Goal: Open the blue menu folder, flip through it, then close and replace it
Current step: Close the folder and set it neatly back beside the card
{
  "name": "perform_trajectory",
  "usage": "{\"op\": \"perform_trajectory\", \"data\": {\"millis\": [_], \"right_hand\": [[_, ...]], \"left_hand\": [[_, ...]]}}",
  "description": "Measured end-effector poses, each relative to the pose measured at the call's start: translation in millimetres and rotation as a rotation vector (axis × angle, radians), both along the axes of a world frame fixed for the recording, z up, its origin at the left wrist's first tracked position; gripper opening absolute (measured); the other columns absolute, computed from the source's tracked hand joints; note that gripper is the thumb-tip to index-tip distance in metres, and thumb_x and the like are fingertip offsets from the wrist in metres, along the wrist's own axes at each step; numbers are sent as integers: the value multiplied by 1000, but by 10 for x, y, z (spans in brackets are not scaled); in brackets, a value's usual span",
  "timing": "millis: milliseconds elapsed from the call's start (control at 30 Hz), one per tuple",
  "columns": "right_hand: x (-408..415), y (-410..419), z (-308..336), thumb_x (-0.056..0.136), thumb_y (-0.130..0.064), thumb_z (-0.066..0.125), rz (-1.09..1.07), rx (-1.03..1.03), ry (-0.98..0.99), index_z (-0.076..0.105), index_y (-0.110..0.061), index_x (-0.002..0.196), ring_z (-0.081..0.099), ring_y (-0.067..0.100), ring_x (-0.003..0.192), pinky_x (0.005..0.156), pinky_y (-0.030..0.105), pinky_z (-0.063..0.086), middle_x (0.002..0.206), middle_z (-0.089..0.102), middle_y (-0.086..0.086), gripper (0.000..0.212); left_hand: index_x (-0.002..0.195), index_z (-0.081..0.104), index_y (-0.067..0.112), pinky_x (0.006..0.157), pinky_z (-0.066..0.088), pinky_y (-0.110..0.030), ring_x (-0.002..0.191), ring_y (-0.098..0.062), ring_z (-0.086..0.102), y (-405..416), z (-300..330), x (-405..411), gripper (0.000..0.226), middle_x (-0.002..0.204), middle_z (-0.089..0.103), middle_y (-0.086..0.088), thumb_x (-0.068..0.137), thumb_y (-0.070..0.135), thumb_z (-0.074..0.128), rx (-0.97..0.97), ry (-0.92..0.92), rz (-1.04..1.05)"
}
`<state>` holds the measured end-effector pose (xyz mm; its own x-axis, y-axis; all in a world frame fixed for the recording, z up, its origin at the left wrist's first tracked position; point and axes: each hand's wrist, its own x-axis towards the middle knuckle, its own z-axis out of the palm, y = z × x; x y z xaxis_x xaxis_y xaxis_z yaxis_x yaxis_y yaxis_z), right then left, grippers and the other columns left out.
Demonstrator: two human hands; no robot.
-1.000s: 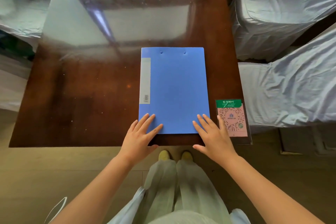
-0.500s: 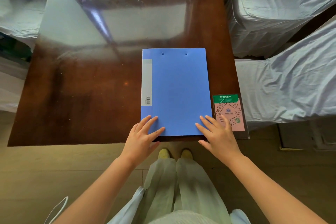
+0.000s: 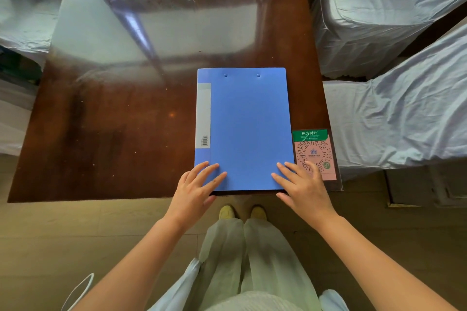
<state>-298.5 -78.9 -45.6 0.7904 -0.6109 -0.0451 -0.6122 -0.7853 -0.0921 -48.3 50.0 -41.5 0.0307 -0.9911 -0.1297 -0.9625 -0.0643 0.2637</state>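
The blue menu folder (image 3: 246, 126) lies closed and flat on the dark wooden table (image 3: 113, 134), its near edge at the table's front edge and its grey spine label on the left. My left hand (image 3: 197, 189) rests with spread fingers on the folder's near left corner. My right hand (image 3: 302, 187) lies flat on the near right corner, fingers apart, partly over the card beside it. Neither hand grips anything.
A pink and green QR-code card (image 3: 316, 154) in a clear sleeve lies at the table's right front corner, right of the folder. Chairs in white covers (image 3: 391, 98) stand close on the right, another cover at the left (image 3: 20, 20). Glass on the tabletop reflects a window.
Both hands stay on the folder's near corners. The view has shifted slightly, so the folder's near edge now looks closer to the table's front edge.
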Motion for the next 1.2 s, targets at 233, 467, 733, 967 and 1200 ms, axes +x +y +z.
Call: {"op": "perform_trajectory", "data": {"millis": [233,467,733,967,1200], "right_hand": [[-31,-41,-21,60,-33,85,27,2,-18,68,-18,109,63,26,110,90,55,46,118,68,8,54],[-70,-63,-56,61,-31,85,47,6,-43,69,-19,106,64,25,108,90,53,45,115,69,6,50],[-83,-95,-58,61,-31,85,63,20,-62,70,-18,105,65,24,106,90,52,46,114,70,6,48],[-66,-99,-56,60,-30,86,56,26,-68,70,-18,104,65,25,104,88,50,47,113,71,6,48],[-76,-83,-73,61,-26,86,51,34,-89,71,-17,103,66,25,102,87,49,49,111,71,6,46]], "left_hand": [[120,63,13,87,50,-50,114,-36,58,4,-13,31,70,124,63,-14,55,19,89,-3,-19,-22],[118,64,15,85,51,-50,111,-35,60,23,-65,36,67,121,65,-13,56,21,89,-20,-51,-44],[117,65,15,86,51,-50,111,-35,60,16,-73,49,63,121,65,-12,59,26,87,-22,-56,-54],[116,65,16,86,51,-49,111,-34,61,14,-82,41,59,121,66,-12,61,24,86,-32,-64,-51],[114,66,18,87,51,-48,111,-34,60,31,-115,68,56,121,66,-11,62,28,85,-24,-65,-65]]}}
